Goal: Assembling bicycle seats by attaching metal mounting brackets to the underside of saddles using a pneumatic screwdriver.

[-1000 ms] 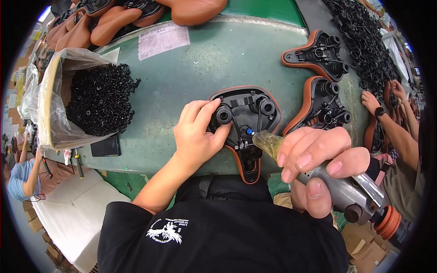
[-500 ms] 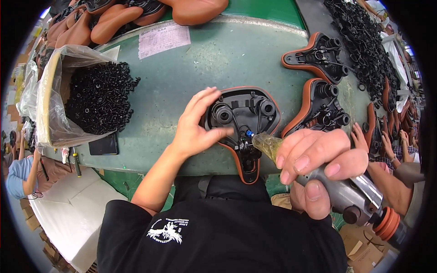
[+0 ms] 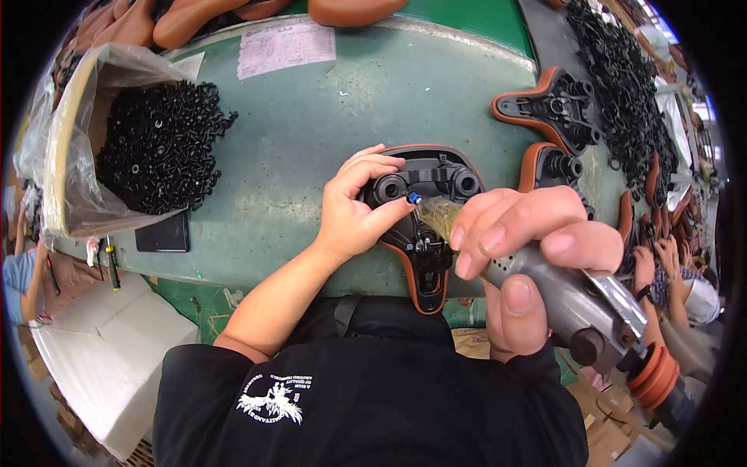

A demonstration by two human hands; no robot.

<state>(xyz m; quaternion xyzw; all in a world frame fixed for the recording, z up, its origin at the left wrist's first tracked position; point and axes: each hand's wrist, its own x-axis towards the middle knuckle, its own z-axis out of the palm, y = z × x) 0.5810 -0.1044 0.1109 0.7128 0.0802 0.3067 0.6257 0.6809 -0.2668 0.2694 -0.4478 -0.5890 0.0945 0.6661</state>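
Observation:
An upturned bicycle saddle [image 3: 427, 279] lies at the table's near edge, its black underside up and its rim brown. My left hand [image 3: 352, 208] grips the saddle's left side, fingers over the wide end and thumb reaching inward. In my right hand [image 3: 537, 249] is a grey pneumatic screwdriver [image 3: 572, 307], its nose wrapped in yellowish tape. The tool's blue tip [image 3: 415, 198] is at my left thumb's end, beside the saddle's left round spring [image 3: 390, 187]. Whether the tip touches a screw there is too small to tell.
At the left stands a plastic-lined box [image 3: 66, 148] heaped with small black screws [image 3: 159, 148]. Two more upturned saddles [image 3: 548, 109] lie to the right, near a pile of black parts [image 3: 622, 93]. Brown saddles [image 3: 194, 19] line the far edge. Co-workers' hands [image 3: 661, 257] show at far right.
My right hand has shifted the screwdriver's tip from the saddle's middle bracket up and left, toward the left spring. My left thumb has moved with it. The whole view has shifted slightly.

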